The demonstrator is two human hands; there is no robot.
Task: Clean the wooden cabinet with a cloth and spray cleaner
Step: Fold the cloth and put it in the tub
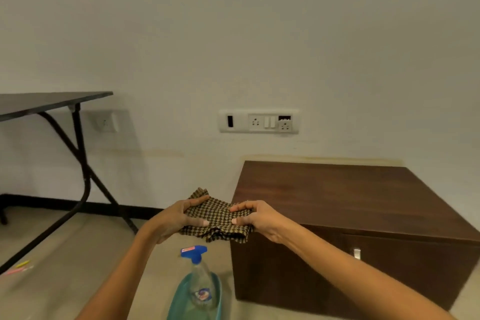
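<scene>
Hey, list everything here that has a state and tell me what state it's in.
cloth: bunched, held up between both hands.
left hand: grips the cloth.
right hand: grips the cloth.
bottle: upright on the floor, untouched.
cabinet: shut.
table: standing, legs unfolded.

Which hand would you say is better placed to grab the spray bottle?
Probably left: both grip the checked cloth; left hand is nearer the spray bottle, right hand nearer the wooden cabinet.

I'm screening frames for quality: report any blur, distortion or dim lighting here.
Head view: the spray bottle at the bottom edge looks soft and stretched by the wide angle; the checked cloth and wooden cabinet are sharper; light is dim and even, with no glare.
</scene>
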